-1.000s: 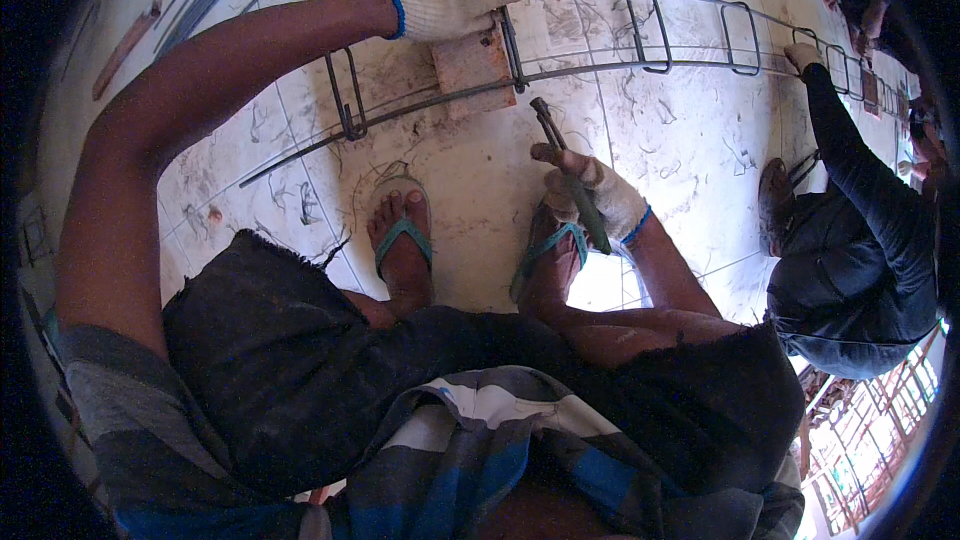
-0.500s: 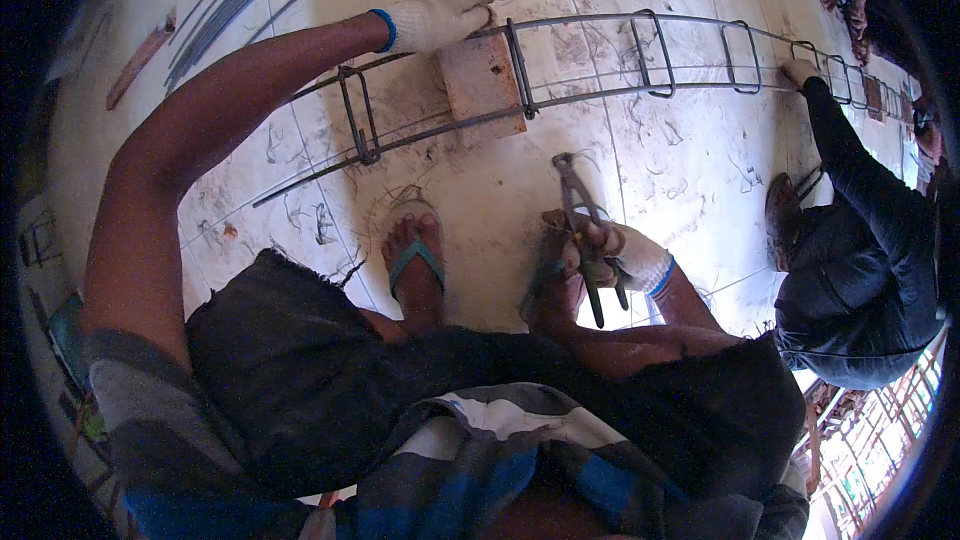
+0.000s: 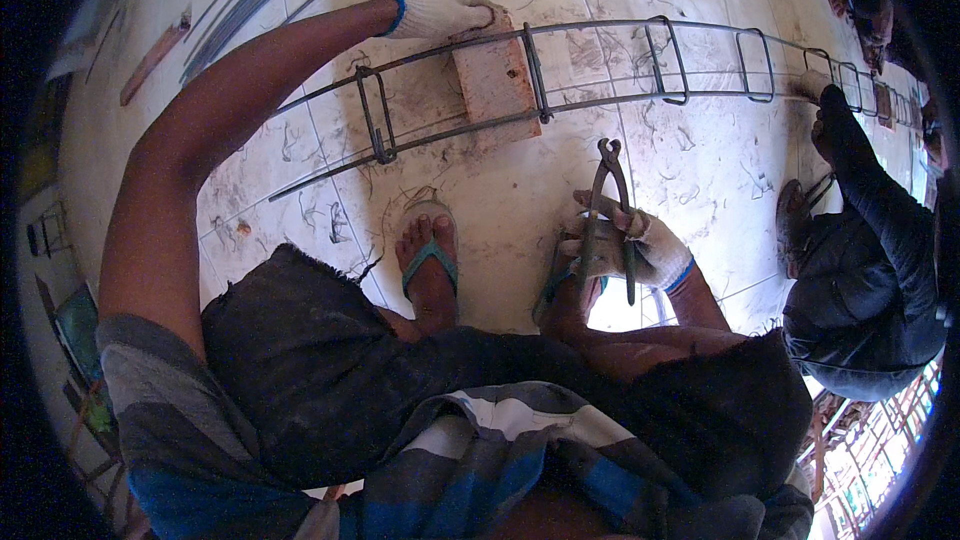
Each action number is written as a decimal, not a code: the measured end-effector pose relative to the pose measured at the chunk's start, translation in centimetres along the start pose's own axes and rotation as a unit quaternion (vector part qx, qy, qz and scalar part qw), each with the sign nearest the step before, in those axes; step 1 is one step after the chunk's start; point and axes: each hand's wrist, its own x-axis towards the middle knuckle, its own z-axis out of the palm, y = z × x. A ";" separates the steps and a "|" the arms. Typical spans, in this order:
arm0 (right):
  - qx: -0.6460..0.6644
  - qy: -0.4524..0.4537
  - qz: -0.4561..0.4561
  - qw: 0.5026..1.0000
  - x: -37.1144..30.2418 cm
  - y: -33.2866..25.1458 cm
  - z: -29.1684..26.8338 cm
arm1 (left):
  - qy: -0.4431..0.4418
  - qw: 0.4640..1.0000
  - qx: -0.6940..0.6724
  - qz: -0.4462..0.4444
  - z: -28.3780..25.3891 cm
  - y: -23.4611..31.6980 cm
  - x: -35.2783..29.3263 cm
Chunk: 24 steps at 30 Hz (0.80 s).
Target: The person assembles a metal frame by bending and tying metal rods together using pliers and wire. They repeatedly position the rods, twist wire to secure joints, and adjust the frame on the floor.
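— What are you working on, and what's under you?

— You squat on a pale, glossy tiled floor [image 3: 700,170] scuffed with dark marks and strewn with short bits of wire. Across it runs a long cage of grey steel rods with rectangular stirrups [image 3: 600,65], resting on a reddish-brown wooden block [image 3: 495,80]. Your feet, in teal-strapped sandals [image 3: 430,255], sit just below it.

— And your left hand?

— Your left hand [image 3: 445,12], in a white knit glove with a blue cuff, lies on the cage's far rod beside the block, its grip curled loosely there; how tightly, you cannot tell.

— The right?

— Your right hand [image 3: 630,245], gloved alike, has its grip closed round the handles of dark metal pincers [image 3: 608,205], jaws up, apart from the cage. Another person in dark clothes [image 3: 860,280] crouches at your right, reaching to the cage.
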 end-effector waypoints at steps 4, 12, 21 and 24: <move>-0.048 0.034 0.008 0.998 -0.2 -0.3 0.7 | 0.000 0.999 0.014 0.030 0.5 1.1 0.2; -0.397 0.205 -0.059 0.893 0.0 -0.4 -1.9 | 0.009 0.996 0.059 0.072 1.2 1.7 1.6; -0.630 0.491 -0.178 0.574 -0.6 -2.6 -6.1 | 0.035 0.993 0.092 0.062 1.7 2.8 0.6; -0.697 0.527 -0.221 0.433 -2.0 -2.8 -9.8 | 0.006 0.996 0.038 0.082 1.9 1.5 2.5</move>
